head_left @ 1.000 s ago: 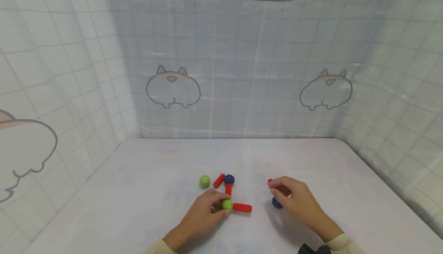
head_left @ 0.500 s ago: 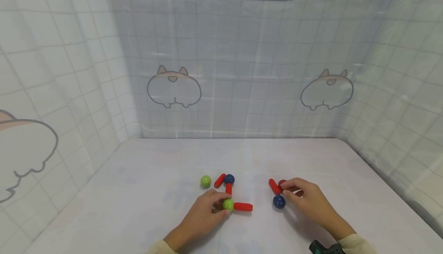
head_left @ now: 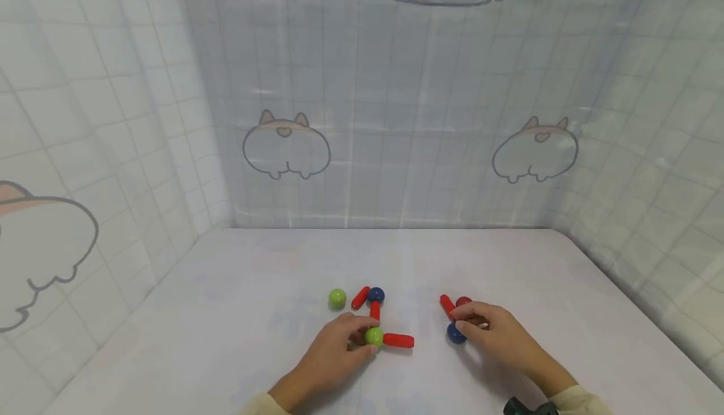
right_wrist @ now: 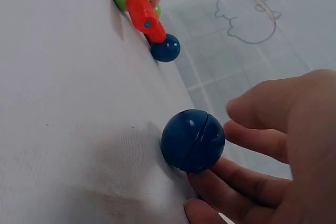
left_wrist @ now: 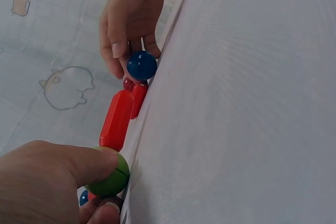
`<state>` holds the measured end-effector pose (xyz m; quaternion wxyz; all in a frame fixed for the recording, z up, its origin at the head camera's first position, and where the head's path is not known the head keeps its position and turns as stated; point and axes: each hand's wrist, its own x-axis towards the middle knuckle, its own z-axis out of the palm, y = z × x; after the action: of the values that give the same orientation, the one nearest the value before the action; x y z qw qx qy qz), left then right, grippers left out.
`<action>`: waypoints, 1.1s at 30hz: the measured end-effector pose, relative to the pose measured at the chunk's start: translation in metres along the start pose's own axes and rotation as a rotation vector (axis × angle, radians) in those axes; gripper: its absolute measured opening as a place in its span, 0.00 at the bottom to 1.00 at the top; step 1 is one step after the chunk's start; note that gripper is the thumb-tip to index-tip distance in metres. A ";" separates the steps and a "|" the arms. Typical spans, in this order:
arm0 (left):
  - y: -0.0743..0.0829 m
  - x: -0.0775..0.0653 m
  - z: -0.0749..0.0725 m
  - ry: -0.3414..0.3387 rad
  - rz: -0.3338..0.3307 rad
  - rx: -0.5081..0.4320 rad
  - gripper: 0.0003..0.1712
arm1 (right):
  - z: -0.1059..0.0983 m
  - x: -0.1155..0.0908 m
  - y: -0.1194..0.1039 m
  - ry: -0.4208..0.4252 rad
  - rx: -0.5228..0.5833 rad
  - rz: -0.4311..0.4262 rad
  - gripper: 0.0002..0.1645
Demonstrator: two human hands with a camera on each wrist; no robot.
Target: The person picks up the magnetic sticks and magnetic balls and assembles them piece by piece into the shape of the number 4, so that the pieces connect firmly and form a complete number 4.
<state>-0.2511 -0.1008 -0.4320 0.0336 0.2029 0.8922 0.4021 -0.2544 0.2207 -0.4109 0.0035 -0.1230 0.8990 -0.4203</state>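
With thumb and fingers, my left hand (head_left: 339, 349) pinches a green ball (head_left: 374, 336) low on the table. One red rod (head_left: 399, 341) sticks out of this ball to the right, and another red rod (head_left: 375, 310) runs from it to a blue ball (head_left: 376, 295). My right hand (head_left: 503, 336) is at a second blue ball (right_wrist: 192, 141), grooved across its middle. In the right wrist view its fingers lie behind and beneath that ball, while the thumb stands apart from it. A red rod (head_left: 447, 305) and a red ball (head_left: 463, 300) lie just beyond.
A loose green ball (head_left: 337, 298) sits left of the far blue ball, and a slanted red rod (head_left: 360, 298) lies between them. The white table (head_left: 271, 264) is walled by a gridded curtain (head_left: 373, 88) at the back and sides.
My right hand first moved right, off the red rod, uncovering the red ball, then came back down to the blue ball. The left hand keeps its hold on the green ball.
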 end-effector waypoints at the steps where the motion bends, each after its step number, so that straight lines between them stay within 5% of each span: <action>1: 0.000 0.000 0.000 -0.002 0.002 0.000 0.23 | 0.000 -0.001 0.000 -0.016 -0.002 -0.014 0.12; 14: 0.000 0.002 0.001 -0.006 -0.006 0.018 0.24 | 0.001 -0.003 0.000 -0.099 -0.039 -0.034 0.19; 33: 0.000 0.000 0.002 -0.001 0.011 0.023 0.22 | 0.009 -0.002 -0.001 -0.083 -0.057 -0.012 0.23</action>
<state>-0.2502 -0.0994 -0.4333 0.0297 0.2086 0.8955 0.3920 -0.2511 0.2139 -0.4167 0.0349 -0.1457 0.9090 -0.3889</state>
